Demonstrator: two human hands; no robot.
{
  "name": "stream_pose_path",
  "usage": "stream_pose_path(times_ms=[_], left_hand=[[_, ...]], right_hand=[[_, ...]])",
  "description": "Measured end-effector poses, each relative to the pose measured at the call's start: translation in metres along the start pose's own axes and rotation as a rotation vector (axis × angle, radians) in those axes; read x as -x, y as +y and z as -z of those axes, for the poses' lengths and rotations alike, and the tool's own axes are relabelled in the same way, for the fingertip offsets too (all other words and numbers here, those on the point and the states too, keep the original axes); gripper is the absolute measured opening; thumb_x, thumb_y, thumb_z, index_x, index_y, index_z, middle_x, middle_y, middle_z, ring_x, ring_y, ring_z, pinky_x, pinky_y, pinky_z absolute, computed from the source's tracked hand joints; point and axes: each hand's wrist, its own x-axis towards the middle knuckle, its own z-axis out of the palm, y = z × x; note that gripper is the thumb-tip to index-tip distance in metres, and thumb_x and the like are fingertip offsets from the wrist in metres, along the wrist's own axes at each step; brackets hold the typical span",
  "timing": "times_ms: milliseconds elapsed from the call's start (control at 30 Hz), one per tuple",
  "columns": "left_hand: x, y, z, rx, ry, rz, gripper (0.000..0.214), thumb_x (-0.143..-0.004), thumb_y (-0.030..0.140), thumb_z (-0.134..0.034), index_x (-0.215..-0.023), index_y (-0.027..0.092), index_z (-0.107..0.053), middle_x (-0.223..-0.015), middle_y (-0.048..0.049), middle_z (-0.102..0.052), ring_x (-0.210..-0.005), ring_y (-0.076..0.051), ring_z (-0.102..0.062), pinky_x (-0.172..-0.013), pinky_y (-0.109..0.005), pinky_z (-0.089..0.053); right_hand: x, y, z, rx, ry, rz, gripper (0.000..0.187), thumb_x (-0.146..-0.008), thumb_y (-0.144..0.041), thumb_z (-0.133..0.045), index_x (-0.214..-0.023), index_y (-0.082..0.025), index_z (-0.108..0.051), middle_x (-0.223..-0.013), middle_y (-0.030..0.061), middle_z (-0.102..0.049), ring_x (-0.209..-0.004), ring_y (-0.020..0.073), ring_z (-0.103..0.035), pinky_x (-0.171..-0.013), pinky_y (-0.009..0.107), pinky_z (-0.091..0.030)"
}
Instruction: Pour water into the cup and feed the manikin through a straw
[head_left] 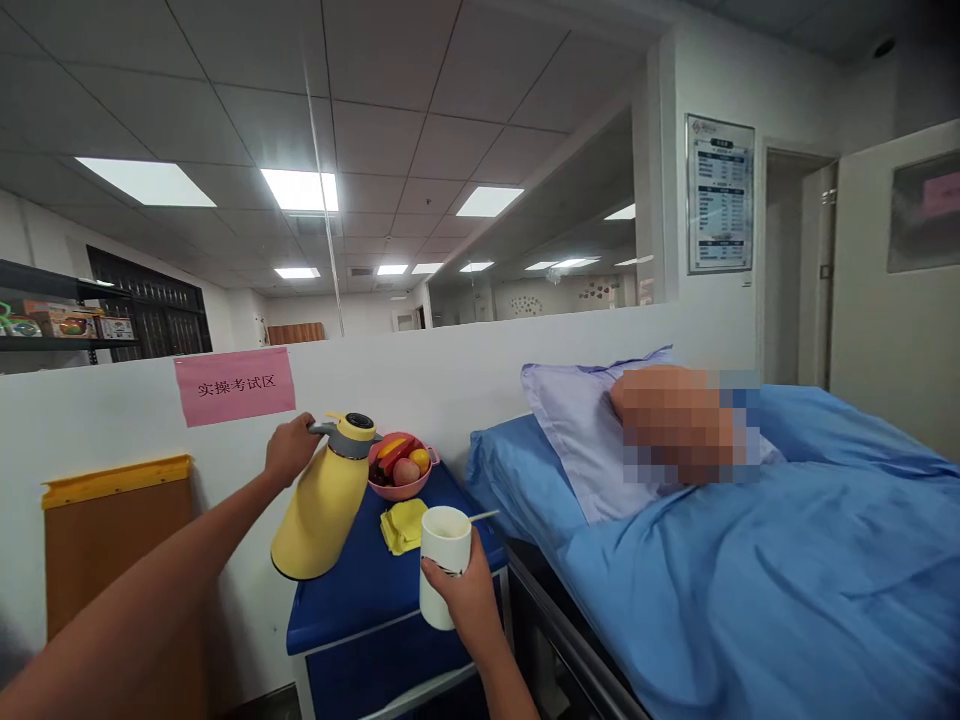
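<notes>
My left hand (290, 450) is closed round the grey handle of a yellow thermos jug (321, 510), which leans with its top toward the right above the bedside cabinet. In my right hand (466, 597) is a white mug (444, 552), gripped round its side, with the thin handle of a spoon or stirrer (484, 516) sticking out to the right. What the mug contains cannot be made out. Between jug and mug, a folded yellow cloth (403, 526) lies on the blue cabinet top (352, 605).
A pink basket (400, 490) of fruit stands at the cabinet's back, against the white partition (360, 375). To the right is a bed with blue bedding (720, 580), a lilac pillow (559, 430) and a blurred head. The dark bed rail (570, 635) runs beside the cabinet.
</notes>
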Motion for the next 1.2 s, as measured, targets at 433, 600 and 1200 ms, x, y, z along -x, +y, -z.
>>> stream_pose_path(times_ms=[433,600,1200], left_hand=[[0.024,0.102,0.155,-0.376,-0.054,-0.584,0.051,-0.094,0.06,-0.036,-0.081,0.018,-0.062,-0.073,-0.0092,-0.062,-0.084,-0.029,-0.064,-0.071,-0.034,-0.038],[0.042,0.134,0.181,-0.512,-0.133,-0.725,0.047,-0.097,0.054,-0.037,-0.087,0.016,-0.062,-0.08,-0.0088,-0.063,-0.092,-0.03,-0.064,-0.079,-0.036,-0.038],[0.078,0.187,0.19,-0.651,-0.195,-1.128,0.044,-0.099,0.046,-0.035,-0.087,0.016,-0.066,-0.073,-0.0121,-0.07,-0.068,-0.025,-0.067,-0.059,-0.032,-0.039]], right_hand=[[0.041,-0.079,-0.028,-0.109,-0.106,0.072,0.043,-0.062,-0.023,-0.076,-0.101,-0.019,-0.057,-0.086,-0.0009,-0.065,-0.074,0.0172,-0.059,-0.069,0.029,-0.05],[0.049,-0.093,-0.026,-0.118,-0.109,0.096,0.044,-0.063,-0.024,-0.075,-0.102,-0.019,-0.056,-0.09,0.0003,-0.066,-0.075,0.0172,-0.059,-0.069,0.029,-0.048],[0.064,-0.109,-0.003,0.018,-0.112,0.049,0.037,-0.065,-0.026,-0.072,-0.095,-0.021,-0.051,-0.08,-0.0021,-0.062,-0.071,0.0179,-0.056,-0.066,0.029,-0.046]])
